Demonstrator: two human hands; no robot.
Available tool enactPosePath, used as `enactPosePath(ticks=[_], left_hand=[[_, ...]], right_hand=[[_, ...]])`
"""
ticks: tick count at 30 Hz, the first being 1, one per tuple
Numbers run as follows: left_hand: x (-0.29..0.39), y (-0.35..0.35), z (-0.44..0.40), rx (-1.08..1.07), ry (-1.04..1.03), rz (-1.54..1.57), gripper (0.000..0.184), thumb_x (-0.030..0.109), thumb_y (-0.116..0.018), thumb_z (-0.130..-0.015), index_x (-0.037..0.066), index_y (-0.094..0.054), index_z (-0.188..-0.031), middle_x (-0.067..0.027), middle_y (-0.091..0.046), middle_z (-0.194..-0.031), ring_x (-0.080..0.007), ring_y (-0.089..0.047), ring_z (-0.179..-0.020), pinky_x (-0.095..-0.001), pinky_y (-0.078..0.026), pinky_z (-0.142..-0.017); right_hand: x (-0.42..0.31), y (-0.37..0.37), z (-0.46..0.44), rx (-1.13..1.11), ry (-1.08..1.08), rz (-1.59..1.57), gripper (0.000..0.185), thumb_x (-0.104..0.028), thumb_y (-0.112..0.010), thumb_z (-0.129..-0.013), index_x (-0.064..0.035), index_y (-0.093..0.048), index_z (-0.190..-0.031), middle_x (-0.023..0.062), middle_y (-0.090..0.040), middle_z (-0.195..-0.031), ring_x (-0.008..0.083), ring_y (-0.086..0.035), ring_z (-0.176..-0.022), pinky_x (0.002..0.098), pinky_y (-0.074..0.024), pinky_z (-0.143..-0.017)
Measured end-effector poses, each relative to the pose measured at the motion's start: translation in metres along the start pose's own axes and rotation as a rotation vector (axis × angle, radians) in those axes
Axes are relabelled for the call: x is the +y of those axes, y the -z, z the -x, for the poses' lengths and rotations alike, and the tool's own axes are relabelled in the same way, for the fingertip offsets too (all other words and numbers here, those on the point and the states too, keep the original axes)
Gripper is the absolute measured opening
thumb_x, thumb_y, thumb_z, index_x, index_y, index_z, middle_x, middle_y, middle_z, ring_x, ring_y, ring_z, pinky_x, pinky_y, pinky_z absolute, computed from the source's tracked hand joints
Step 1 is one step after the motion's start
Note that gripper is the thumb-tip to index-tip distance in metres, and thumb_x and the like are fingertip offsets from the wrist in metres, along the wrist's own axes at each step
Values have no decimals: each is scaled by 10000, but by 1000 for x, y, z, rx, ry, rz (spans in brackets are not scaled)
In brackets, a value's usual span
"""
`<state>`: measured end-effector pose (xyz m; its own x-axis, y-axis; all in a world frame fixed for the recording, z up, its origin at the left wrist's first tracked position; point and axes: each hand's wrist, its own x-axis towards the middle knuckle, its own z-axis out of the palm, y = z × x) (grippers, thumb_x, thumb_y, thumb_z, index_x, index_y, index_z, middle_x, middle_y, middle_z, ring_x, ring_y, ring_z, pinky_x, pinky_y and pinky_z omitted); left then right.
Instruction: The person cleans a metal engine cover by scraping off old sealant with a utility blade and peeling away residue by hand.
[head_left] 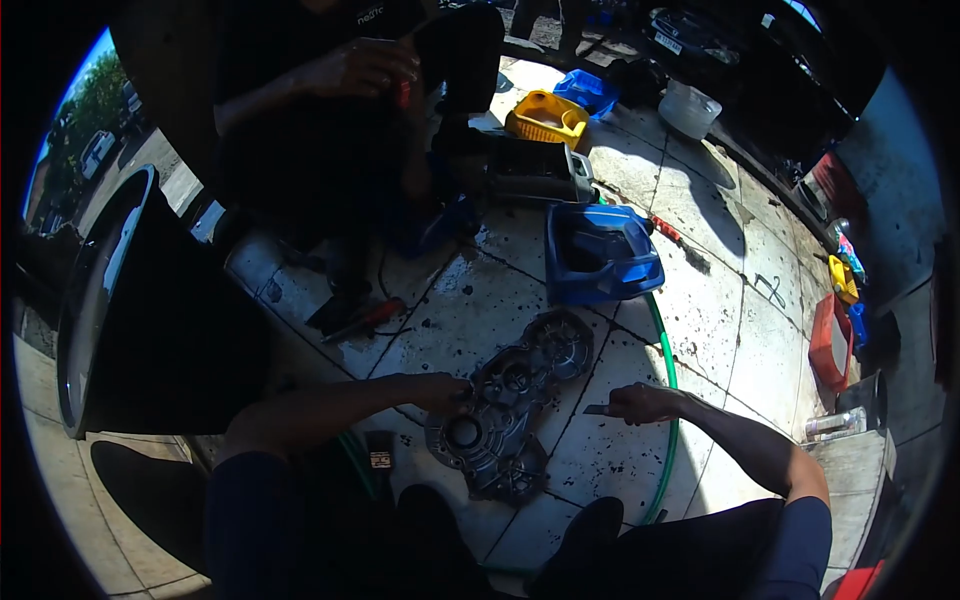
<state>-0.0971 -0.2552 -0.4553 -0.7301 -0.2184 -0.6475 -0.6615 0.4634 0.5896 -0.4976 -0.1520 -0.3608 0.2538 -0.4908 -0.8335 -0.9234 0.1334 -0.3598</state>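
The left hand point(442, 394) rests at the upper left edge of a metal casing point(512, 405), its fingers in shadow, so whether they pinch the rim or merely press on it cannot be told. The right hand point(645, 403), a little apart on the casing's other side, is closed around a small flat tool point(596, 409) whose grey end points toward the casing. The casing lies on the pale tiled floor point(725, 325), between the two hands, long and slanting, with rounded lobes, raised ribs and a round opening point(463, 432) near its left side. It looks like cast metal, so it is probably heavy for its size and quite stiff; its dark, glossy patches suggest an oily, slippery skin, and thin edges might chip if dropped. The surest hold would likely be the thick outer rim, one hand at each end, with fingers hooked behind the ribs. Further out, a green hose point(669, 365) curves past the right forearm, a blue container point(610, 287) sits beyond the casing, and a red-handled tool point(380, 313) lies to the left. Farthest off, a co-worker's hand point(370, 68) is raised near a yellow basin point(540, 131).
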Motion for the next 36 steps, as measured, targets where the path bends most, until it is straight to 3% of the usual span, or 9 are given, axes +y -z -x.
enactPosePath(ticks=[3,9,10,14,18,20,23,29,36], left_hand=[[-8,1,-2,-3,8,14,604,463,-595,-959,27,-492,-1365,-247,-635,-1205,-392,-625,-1130,-486,-487,-942],[-19,13,-12,-38,25,-165,557,498,-614,-938,62,-595,-1285,-191,-675,-1155,-368,-641,-1099,-471,-494,-924],[-15,18,-12,-39,93,-226,517,487,-612,-942,44,-635,-1207,-193,-685,-1116,-367,-645,-1084,-474,-503,-902],[6,43,-4,44,246,-335,487,466,-607,-945,-1,-742,-922,-191,-714,-1014,-362,-656,-1055,-485,-529,-835],[15,58,-3,161,184,-349,434,452,-651,-923,71,-698,-1123,-173,-698,-1100,-360,-654,-1073,-474,-523,-867],[6,62,-2,195,170,-331,438,450,-660,-917,77,-688,-1146,-173,-695,-1109,-358,-654,-1075,-468,-520,-880],[1,54,-12,242,92,-266,466,441,-680,-907,84,-661,-1205,-176,-690,-1125,-353,-653,-1083,-455,-514,-906],[-6,50,-6,181,78,-240,516,428,-673,-918,35,-619,-1249,-172,-693,-1067,-338,-660,-1028,-445,-507,-896],[-17,47,-3,216,64,-201,518,408,-654,-941,51,-563,-1304,-167,-672,-1099,-313,-639,-1060,-426,-498,-899]], right_hand=[[-4,6,3,141,93,208,387,-368,-468,-1038,-14,-564,-1161,248,-695,-965,445,-676,-918,535,-518,-794],[-25,36,33,202,124,214,281,-266,-469,-1050,-66,-477,-1247,226,-684,-848,381,-681,-773,508,-508,-718],[-27,38,35,231,148,211,273,-277,-457,-1065,-87,-469,-1260,197,-680,-812,337,-677,-697,484,-504,-668],[-20,33,2,439,202,195,287,-223,-458,-1051,-34,-460,-1266,213,-677,-823,368,-676,-786,492,-503,-728],[-18,29,-4,501,270,215,204,-153,-503,-997,8,-496,-1123,239,-660,-813,420,-666,-794,534,-496,-725],[-10,32,15,360,214,429,178,-148,-510,-989,28,-524,-1012,236,-652,-814,414,-666,-804,522,-498,-723],[0,45,51,266,147,351,198,-156,-513,-987,40,-542,-977,240,-652,-831,406,-668,-812,512,-500,-722],[8,48,52,398,163,240,224,-189,-453,-1037,15,-546,-1042,213,-639,-782,361,-662,-745,500,-490,-705],[4,39,21,307,115,211,245,-233,-437,-1060,-12,-537,-1085,191,-631,-745,346,-653,-697,514,-486,-707]])
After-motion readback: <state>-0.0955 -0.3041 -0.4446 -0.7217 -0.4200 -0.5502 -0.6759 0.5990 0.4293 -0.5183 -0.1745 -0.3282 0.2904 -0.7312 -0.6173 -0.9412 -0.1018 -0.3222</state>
